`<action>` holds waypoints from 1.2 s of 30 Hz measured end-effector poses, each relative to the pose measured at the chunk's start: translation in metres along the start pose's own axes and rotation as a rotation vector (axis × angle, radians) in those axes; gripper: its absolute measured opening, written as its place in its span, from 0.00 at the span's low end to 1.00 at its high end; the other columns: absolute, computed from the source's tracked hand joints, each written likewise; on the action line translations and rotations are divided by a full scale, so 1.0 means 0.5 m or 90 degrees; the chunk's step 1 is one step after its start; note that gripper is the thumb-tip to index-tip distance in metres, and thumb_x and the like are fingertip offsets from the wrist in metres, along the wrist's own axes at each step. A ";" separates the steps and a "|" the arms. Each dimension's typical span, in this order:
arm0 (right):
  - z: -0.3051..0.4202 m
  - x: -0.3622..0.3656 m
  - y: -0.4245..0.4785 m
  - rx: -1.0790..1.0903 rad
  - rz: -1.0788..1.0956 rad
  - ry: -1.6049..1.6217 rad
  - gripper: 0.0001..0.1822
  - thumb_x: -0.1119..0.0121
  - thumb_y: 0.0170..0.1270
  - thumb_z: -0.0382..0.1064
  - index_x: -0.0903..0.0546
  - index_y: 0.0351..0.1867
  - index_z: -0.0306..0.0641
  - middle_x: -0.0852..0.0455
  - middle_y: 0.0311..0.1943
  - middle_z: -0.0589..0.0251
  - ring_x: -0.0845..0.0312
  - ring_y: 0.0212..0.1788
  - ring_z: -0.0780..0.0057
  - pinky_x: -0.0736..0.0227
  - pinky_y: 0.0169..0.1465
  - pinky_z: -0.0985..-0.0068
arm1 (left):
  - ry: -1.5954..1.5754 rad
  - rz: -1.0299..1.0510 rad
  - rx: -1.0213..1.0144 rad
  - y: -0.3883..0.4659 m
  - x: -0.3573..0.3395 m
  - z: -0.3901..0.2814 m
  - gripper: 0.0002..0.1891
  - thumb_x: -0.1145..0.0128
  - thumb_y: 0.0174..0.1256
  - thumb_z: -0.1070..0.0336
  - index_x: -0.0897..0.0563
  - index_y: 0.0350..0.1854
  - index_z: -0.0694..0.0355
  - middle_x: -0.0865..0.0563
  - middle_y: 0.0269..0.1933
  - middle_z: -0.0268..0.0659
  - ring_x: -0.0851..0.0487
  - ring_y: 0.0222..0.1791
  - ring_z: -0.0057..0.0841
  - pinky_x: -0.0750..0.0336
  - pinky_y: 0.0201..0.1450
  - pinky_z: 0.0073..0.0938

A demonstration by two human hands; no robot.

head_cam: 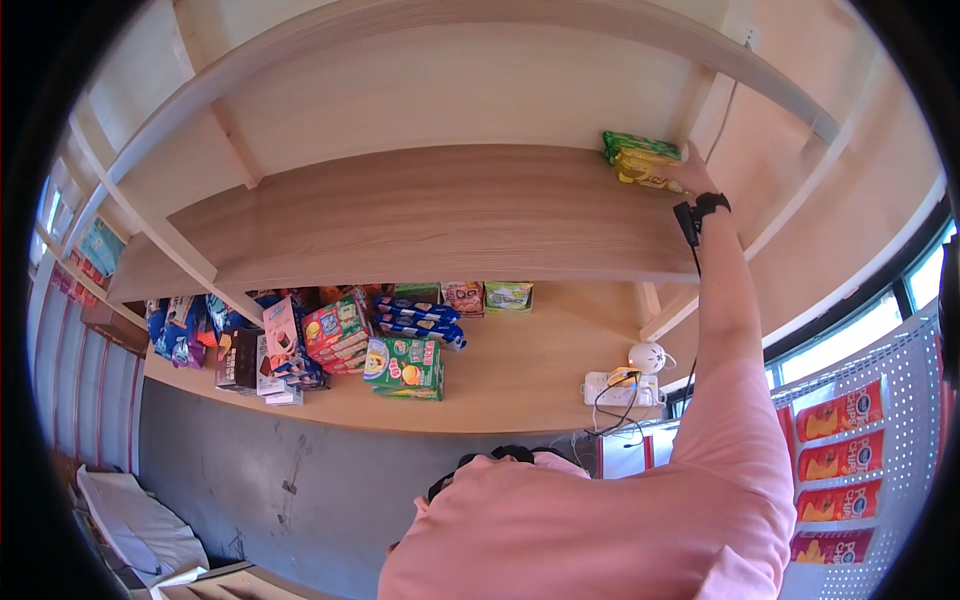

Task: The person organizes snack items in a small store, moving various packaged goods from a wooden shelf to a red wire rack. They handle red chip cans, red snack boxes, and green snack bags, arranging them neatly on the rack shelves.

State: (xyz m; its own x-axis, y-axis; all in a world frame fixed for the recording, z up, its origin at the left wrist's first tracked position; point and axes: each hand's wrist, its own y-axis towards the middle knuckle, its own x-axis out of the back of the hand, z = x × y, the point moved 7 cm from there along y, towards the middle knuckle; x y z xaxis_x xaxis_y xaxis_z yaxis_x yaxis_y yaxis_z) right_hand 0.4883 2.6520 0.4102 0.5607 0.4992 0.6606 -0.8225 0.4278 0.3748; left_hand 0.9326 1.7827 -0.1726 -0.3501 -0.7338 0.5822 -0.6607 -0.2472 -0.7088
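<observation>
My right arm reaches up along the right side to the wooden shelf. There my right hand closes around the right end of a yellow snack pack. A green snack pack lies directly behind the yellow one, against the shelf's right end. Part of my fingers is hidden by the packs and by the angle. A black band with a small device is strapped on my right wrist, and a cable runs down from it. My left hand is out of view.
The lower shelf bears green snack boxes, red-and-green boxes, blue biscuit packs and a power strip with cables. Chip bags hang on a perforated panel at the right. An upper shelf edge crosses above.
</observation>
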 end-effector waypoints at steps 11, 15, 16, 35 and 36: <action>0.038 -0.030 -0.019 -0.013 0.016 -0.296 0.58 0.20 0.26 0.42 0.40 0.65 0.29 0.18 0.47 0.47 0.22 0.52 0.59 0.26 0.55 0.70 | 0.019 -0.021 -0.022 -0.028 -0.002 0.044 0.11 0.48 0.61 0.56 0.21 0.41 0.53 0.15 0.36 0.42 0.18 0.37 0.43 0.23 0.38 0.42; 0.022 -0.027 -0.009 0.019 0.005 -0.267 0.57 0.20 0.27 0.42 0.39 0.64 0.30 0.19 0.48 0.48 0.22 0.52 0.62 0.25 0.53 0.72 | 0.084 -0.031 -0.095 -0.031 -0.004 0.039 0.11 0.48 0.61 0.56 0.21 0.41 0.53 0.15 0.37 0.42 0.18 0.37 0.44 0.23 0.38 0.42; -0.004 -0.010 -0.005 0.023 0.004 -0.262 0.58 0.21 0.26 0.44 0.39 0.65 0.31 0.19 0.48 0.46 0.23 0.52 0.58 0.26 0.54 0.70 | 0.118 -0.029 -0.131 -0.025 -0.003 0.024 0.11 0.48 0.61 0.56 0.21 0.41 0.53 0.15 0.37 0.42 0.18 0.37 0.44 0.23 0.38 0.42; 0.541 -0.090 -0.476 0.618 -0.243 -0.045 0.15 0.35 0.52 0.33 0.21 0.43 0.38 0.18 0.43 0.57 0.23 0.47 0.58 0.29 0.49 0.63 | -0.227 -0.146 0.079 -0.052 -0.029 0.117 0.18 0.40 0.56 0.54 0.18 0.37 0.66 0.14 0.36 0.45 0.16 0.33 0.36 0.23 0.40 0.33; 0.553 -0.142 -0.536 0.648 -0.152 -0.055 0.11 0.36 0.52 0.32 0.20 0.39 0.41 0.17 0.39 0.60 0.21 0.42 0.62 0.27 0.44 0.66 | -0.215 -0.116 0.057 -0.041 -0.036 0.114 0.18 0.40 0.56 0.54 0.18 0.35 0.66 0.14 0.35 0.46 0.17 0.34 0.37 0.23 0.40 0.33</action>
State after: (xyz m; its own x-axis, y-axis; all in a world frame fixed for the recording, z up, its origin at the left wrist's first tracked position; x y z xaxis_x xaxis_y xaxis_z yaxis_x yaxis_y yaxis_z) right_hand 0.6424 2.2938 0.4427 0.7434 0.4132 0.5259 -0.4054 -0.3470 0.8457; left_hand 0.9901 1.7649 -0.1913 0.0150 -0.8359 0.5487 -0.6263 -0.4356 -0.6465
